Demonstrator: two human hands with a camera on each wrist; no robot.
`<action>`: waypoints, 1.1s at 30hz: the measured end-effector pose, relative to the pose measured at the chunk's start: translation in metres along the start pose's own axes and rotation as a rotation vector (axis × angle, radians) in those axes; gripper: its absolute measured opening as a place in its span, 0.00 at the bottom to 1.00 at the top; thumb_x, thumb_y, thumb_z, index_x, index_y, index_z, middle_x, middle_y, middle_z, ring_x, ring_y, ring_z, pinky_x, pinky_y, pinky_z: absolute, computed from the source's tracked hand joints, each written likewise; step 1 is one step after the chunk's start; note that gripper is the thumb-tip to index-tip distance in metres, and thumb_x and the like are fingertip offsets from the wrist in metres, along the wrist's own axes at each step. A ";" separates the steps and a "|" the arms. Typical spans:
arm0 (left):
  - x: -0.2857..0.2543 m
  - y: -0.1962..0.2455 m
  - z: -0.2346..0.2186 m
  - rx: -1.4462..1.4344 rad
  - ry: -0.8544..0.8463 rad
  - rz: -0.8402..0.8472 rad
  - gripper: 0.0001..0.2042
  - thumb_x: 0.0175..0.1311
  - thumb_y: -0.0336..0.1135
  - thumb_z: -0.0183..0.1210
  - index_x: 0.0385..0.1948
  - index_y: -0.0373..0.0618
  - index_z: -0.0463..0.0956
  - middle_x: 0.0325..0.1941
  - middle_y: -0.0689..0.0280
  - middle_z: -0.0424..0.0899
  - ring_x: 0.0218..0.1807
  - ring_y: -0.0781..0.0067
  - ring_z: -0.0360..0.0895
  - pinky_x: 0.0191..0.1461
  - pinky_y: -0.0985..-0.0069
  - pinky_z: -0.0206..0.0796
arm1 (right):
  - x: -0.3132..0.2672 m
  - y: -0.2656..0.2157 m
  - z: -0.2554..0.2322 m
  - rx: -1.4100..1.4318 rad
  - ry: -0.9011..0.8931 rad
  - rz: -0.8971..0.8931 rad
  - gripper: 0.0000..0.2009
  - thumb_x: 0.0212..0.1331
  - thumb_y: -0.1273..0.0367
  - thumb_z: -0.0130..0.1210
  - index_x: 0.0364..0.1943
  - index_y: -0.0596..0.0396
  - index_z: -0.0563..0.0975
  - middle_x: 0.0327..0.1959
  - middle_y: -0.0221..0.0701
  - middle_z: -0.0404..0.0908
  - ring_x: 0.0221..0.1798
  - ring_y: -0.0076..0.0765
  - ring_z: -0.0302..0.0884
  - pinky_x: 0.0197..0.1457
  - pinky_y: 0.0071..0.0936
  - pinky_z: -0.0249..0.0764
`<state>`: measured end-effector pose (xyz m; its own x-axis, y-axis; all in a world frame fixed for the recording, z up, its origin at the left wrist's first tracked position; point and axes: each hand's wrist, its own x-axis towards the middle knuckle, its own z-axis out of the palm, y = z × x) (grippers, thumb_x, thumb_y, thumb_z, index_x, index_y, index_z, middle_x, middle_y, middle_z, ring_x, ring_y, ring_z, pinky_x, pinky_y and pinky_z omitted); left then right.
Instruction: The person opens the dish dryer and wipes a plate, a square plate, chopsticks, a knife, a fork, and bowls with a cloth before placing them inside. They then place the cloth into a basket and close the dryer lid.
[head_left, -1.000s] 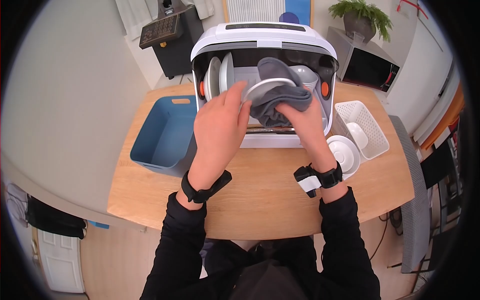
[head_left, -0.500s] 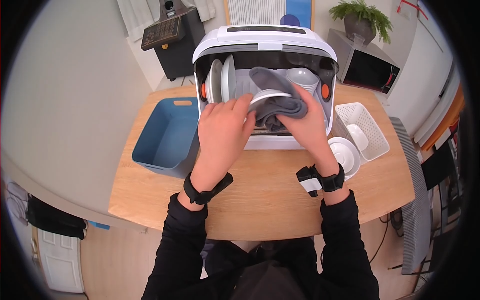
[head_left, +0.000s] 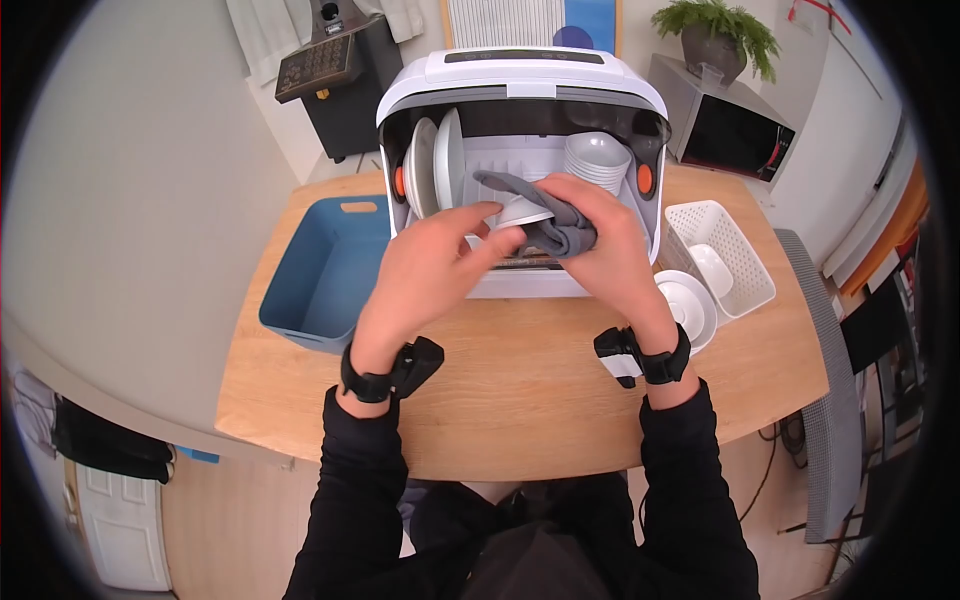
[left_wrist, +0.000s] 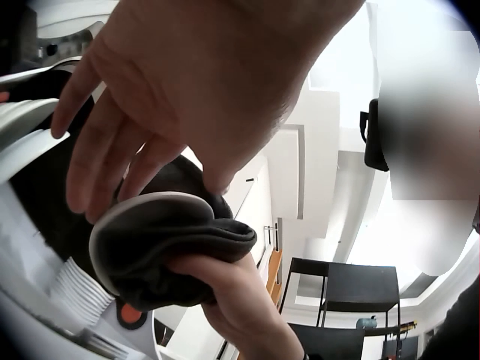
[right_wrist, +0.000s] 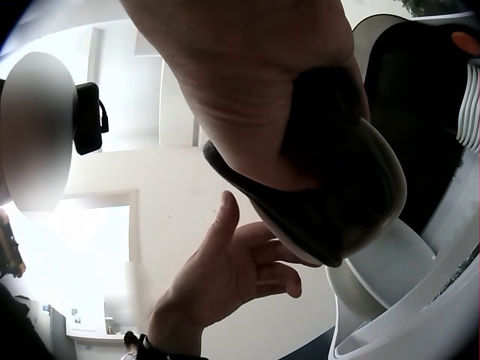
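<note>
My right hand [head_left: 615, 240] grips a grey cloth [head_left: 568, 232] bunched around a small white bowl [head_left: 522, 212], in front of the open white dish cabinet. Cloth fills the inside of the bowl and leaves a curve of its rim [left_wrist: 154, 199] showing in the left wrist view. Beside the bowl, my left hand [head_left: 425, 258] has its fingers loosely extended and spread. The right wrist view shows that left hand [right_wrist: 232, 274] with its fingertips close to the bowl's edge, not wrapped round it.
Plates [head_left: 448, 160] stand upright at the cabinet's [head_left: 520, 285] left, stacked bowls [head_left: 598, 155] at its right. A blue bin [head_left: 325, 265] is on the left. A white basket [head_left: 745, 265] and stacked white dishes [head_left: 685, 305] sit right on the wooden table [head_left: 520, 400].
The bowl has turned and tilted in the cloth, with less of the cloth sticking up. My left hand has loosened from the bowl's rim and drawn slightly back to the left.
</note>
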<state>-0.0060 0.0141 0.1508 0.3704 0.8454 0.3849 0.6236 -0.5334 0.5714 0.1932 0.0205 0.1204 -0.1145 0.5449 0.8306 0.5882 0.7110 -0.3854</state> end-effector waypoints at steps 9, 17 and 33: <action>0.028 -0.054 0.026 -0.784 -0.124 -0.267 0.23 0.71 0.49 0.40 0.30 0.37 0.76 0.24 0.64 0.78 0.28 0.74 0.73 0.37 0.77 0.66 | 0.008 -0.001 0.006 -0.087 0.048 -0.421 0.22 0.37 0.72 0.65 0.44 0.48 0.80 0.48 0.30 0.80 0.52 0.46 0.77 0.51 0.37 0.73; 0.030 -0.046 0.031 -1.064 -0.040 -0.383 0.17 0.73 0.45 0.41 0.28 0.44 0.72 0.23 0.69 0.73 0.28 0.77 0.69 0.40 0.79 0.63 | 0.007 0.006 0.004 -0.183 0.028 -0.357 0.27 0.38 0.77 0.63 0.51 0.48 0.77 0.55 0.32 0.77 0.56 0.46 0.75 0.53 0.38 0.73; 0.018 -0.023 0.022 -0.995 0.372 -0.145 0.15 0.74 0.44 0.48 0.44 0.40 0.75 0.36 0.73 0.77 0.41 0.84 0.68 0.49 0.80 0.61 | 0.009 0.025 -0.027 0.131 0.193 0.411 0.29 0.51 0.74 0.62 0.61 0.55 0.67 0.53 0.38 0.78 0.53 0.37 0.77 0.56 0.31 0.73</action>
<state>0.0013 0.0420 0.1289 -0.0002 0.9305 0.3663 -0.2583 -0.3539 0.8989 0.2281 0.0314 0.1293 0.2648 0.7093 0.6532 0.4461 0.5105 -0.7351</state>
